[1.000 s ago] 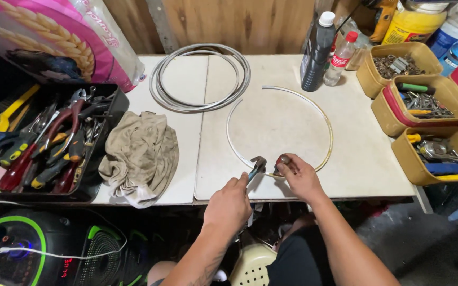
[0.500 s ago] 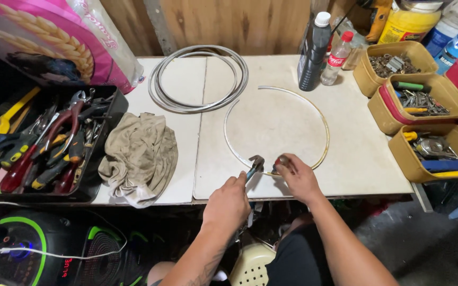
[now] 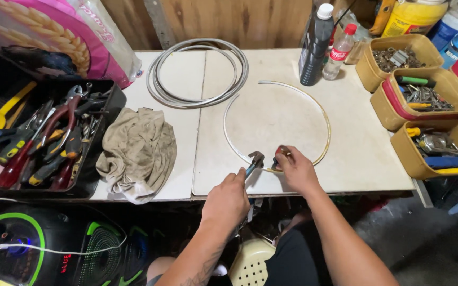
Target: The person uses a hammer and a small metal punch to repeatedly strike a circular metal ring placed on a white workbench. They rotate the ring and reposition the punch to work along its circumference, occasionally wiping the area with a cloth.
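Head view. The left hand is closed around the handles of a pair of pliers, whose jaws meet the near arc of a thin metal hoop lying flat on the white table. The right hand has its grip shut on a second, red-handled tool just beside the pliers, apparently to steady the hoop at the same spot; whether this tool bites the metal cannot be told. The hoop lies close to the table's near edge, within easy reach of both hands. Behind it lie a coil of grey cable and a dark bottle. To the left lie a crumpled cloth and a black tray of tools; to the right, yellow bins of hardware.
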